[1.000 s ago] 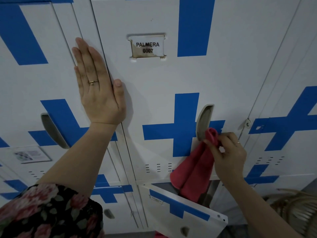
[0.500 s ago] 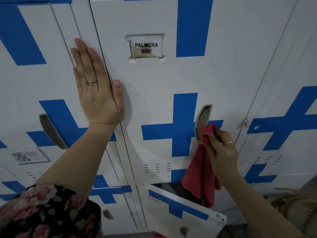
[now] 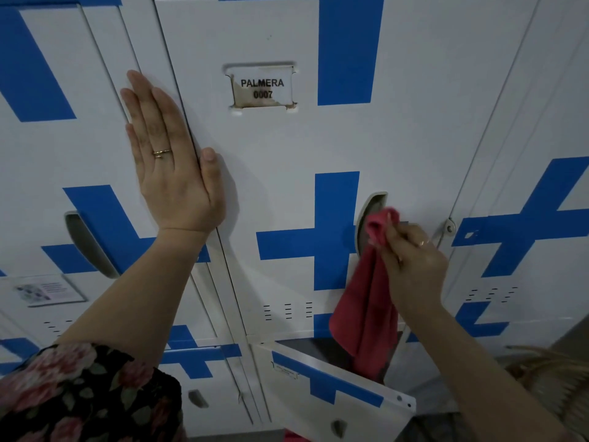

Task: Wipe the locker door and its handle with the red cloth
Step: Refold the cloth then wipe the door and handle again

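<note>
The white locker door (image 3: 280,148) with blue cross stripes carries a label reading PALMERA 0007. Its recessed handle (image 3: 369,205) sits at the door's right side. My right hand (image 3: 414,266) pinches the red cloth (image 3: 366,301) and presses its bunched top end into the handle recess, while the rest of the cloth hangs down. My left hand (image 3: 169,161) lies flat, fingers together, against the frame at the door's left edge, with the thumb on the door.
A lower locker door (image 3: 334,393) stands swung open below the cloth. The neighbouring locker on the left has its own recessed handle (image 3: 86,244) and a paper notice (image 3: 47,290). A woven basket (image 3: 554,381) sits at the lower right.
My right hand has shifted the cloth's bunched end up and further into the handle recess, and the hanging cloth has swung. My left hand has stayed flat in place.
</note>
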A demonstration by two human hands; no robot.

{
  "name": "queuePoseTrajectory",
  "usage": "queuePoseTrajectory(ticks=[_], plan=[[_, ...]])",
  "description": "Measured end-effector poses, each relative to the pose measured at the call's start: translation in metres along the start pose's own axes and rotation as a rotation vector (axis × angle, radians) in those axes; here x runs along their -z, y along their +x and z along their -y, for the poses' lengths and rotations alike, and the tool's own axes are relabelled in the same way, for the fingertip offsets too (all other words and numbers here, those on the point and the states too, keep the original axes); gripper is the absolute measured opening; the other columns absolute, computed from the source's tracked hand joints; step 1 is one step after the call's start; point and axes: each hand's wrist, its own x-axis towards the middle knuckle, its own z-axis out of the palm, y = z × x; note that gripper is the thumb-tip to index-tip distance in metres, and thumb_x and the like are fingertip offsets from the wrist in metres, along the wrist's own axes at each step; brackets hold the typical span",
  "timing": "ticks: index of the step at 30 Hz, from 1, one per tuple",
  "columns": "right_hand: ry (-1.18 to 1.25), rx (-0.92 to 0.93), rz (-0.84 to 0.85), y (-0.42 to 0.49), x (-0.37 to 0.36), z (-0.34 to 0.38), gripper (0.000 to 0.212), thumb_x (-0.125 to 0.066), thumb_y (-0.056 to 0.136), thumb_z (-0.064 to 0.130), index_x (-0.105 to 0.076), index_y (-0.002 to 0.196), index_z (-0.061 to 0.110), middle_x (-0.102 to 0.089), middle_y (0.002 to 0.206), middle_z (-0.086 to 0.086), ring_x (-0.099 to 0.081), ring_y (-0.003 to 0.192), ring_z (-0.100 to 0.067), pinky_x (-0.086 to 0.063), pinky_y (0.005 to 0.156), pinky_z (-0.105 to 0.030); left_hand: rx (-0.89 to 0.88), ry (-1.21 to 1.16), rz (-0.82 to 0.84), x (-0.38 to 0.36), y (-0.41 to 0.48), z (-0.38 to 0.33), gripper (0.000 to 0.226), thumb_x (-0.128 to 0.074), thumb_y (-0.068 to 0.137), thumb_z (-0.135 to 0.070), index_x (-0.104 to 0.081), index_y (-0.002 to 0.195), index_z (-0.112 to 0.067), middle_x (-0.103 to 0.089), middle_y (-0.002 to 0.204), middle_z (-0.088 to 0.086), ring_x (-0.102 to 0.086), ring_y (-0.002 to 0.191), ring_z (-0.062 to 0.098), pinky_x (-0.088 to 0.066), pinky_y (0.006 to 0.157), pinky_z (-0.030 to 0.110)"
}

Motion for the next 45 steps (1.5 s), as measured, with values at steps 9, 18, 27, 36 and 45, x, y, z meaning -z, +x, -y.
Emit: queuePoseTrajectory(ticks=[9, 18, 27, 36, 45], plan=[[0.356, -0.29, -0.174, 0.039, 0.014, 0.023, 0.018, -0.073, 0.074, 0.016, -0.064, 0.086, 0.026, -0.061, 0.074, 0.016, -0.061, 0.07, -0.005, -0.051, 0.068, -0.017, 0.007, -0.008, 0.026, 0.004, 0.004, -0.004, 0.062, -0.023, 0.091, -0.025, -0.017, 0.137, 0.016, -0.017, 0.142, 0.041, -0.01, 0.136, 0.044, -0.001, 0.116, 0.035], [0.381, -0.325, -0.217, 0.038, 0.009, 0.027, 0.023, -0.075, 0.07, 0.01, -0.063, 0.08, 0.026, -0.06, 0.07, 0.014, -0.058, 0.066, -0.006, -0.051, 0.073, -0.029, 0.004, -0.014, 0.024, 0.003, 0.003, -0.002, 0.062, -0.021, 0.092, -0.026, -0.017, 0.138, 0.015, -0.017, 0.142, 0.04, -0.01, 0.135, 0.045, 0.0, 0.116, 0.034], [0.198, -0.237, -0.15, 0.004, -0.004, 0.008, 0.009, -0.073, 0.072, 0.005, -0.067, 0.078, 0.004, -0.063, 0.067, -0.003, -0.058, 0.06, -0.019, -0.044, 0.06, -0.012, 0.006, -0.011, 0.022, 0.003, 0.003, -0.003, 0.062, -0.021, 0.092, -0.027, -0.017, 0.138, 0.015, -0.016, 0.143, 0.04, -0.01, 0.136, 0.045, -0.001, 0.116, 0.035], [0.136, -0.168, 0.004, -0.028, -0.009, -0.005, 0.016, -0.073, 0.067, -0.005, -0.069, 0.081, 0.0, -0.066, 0.072, -0.009, -0.059, 0.061, -0.018, -0.041, 0.068, 0.0, 0.008, -0.007, 0.014, 0.003, 0.003, -0.003, 0.062, -0.021, 0.092, -0.027, -0.018, 0.137, 0.016, -0.017, 0.143, 0.04, -0.01, 0.136, 0.043, -0.001, 0.116, 0.034], [0.033, -0.099, 0.043, -0.022, -0.004, 0.012, 0.023, -0.072, 0.068, -0.002, -0.068, 0.091, -0.003, -0.064, 0.075, -0.013, -0.051, 0.064, -0.013, -0.035, 0.072, 0.005, 0.003, -0.008, 0.012, 0.003, 0.003, -0.003, 0.062, -0.02, 0.092, -0.027, -0.018, 0.137, 0.016, -0.018, 0.142, 0.04, -0.011, 0.135, 0.045, -0.002, 0.116, 0.036]])
